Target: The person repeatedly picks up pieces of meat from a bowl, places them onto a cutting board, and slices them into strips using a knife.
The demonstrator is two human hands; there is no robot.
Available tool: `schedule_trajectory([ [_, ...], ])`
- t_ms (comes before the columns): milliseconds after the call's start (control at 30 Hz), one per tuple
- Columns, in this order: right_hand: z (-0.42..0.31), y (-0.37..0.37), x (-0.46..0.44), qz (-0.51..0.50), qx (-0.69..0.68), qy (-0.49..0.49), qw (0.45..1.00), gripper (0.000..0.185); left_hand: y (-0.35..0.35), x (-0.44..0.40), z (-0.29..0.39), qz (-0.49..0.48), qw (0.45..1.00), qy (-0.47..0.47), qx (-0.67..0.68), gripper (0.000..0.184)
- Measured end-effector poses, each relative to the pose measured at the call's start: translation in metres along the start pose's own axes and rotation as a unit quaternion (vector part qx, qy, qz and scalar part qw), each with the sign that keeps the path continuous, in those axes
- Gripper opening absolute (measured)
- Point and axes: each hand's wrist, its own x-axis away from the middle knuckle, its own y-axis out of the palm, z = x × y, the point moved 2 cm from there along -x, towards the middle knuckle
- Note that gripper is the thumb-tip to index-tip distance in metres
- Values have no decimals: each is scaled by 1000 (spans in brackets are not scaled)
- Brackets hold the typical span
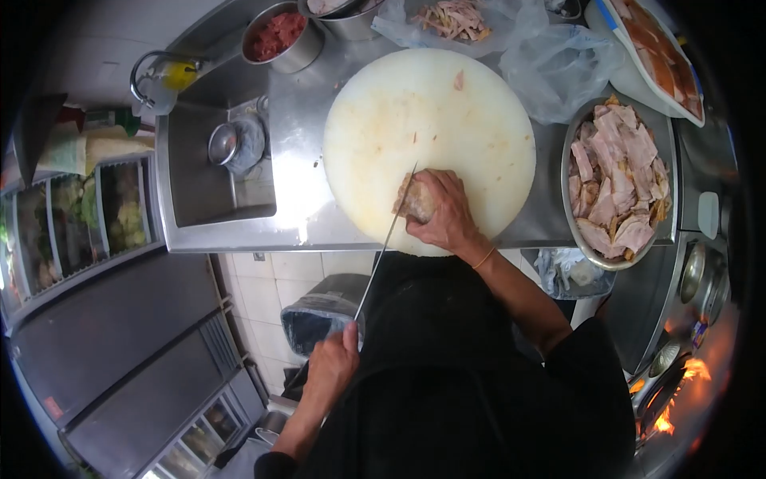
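– Where is the meat (420, 203) held?
– At the round board's (399, 104) near side, by the half-curled right hand (448, 214).
– The knife (377, 275)?
– Gripped bodyward of the board by the closed left hand (332, 366).

Left hand (331, 367) clenched low, right hand (447, 214) higher, curled downward

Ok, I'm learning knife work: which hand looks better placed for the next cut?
Left, most likely. The left hand holds the knife, whose blade is at the piece of meat, while the right hand is busy holding that piece on the round board.
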Motion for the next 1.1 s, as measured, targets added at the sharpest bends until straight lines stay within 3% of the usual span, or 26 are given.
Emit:
schedule_trajectory([
  [200,12,-6,-10,22,39,-1,999,64,10,-39,24,-7,1000,22,-13,69],
  [333,9,-21,-15,-61,26,30,997,57,0,-34,28,0,1000,29,-3,69],
  [433,-3,-34,-32,1,7,7,1000,50,7,-32,17,-1,1000,19,6,67],
  [533,-57,-52,-97,112,-13,-113,987,50,7,-29,19,-17,1000,6,9,67],
  [600,-91,-50,-123,42,76,-169,982,62,7,-29,24,-19,1000,2,14,67],
  [667,-38,35,-99,-62,98,-192,975,64,4,-31,27,-16,1000,3,16,68],
  [700,-26,50,-87,-196,160,-120,960,64,3,-32,27,-19,1000,0,1,69],
  [833,0,57,-107,-119,28,-115,986,58,11,-43,13,-37,999,4,9,75],
  [933,15,28,-124,79,-49,-75,993,50,1,-47,6,-60,995,-17,73,82],
  [1000,20,-9,-120,62,-173,-19,983,43,-4,-42,3,-77,989,-46,115,86],
  [1100,26,-23,-90,62,-118,26,991,36,-12,-32,4,-83,986,-61,132,90],
])
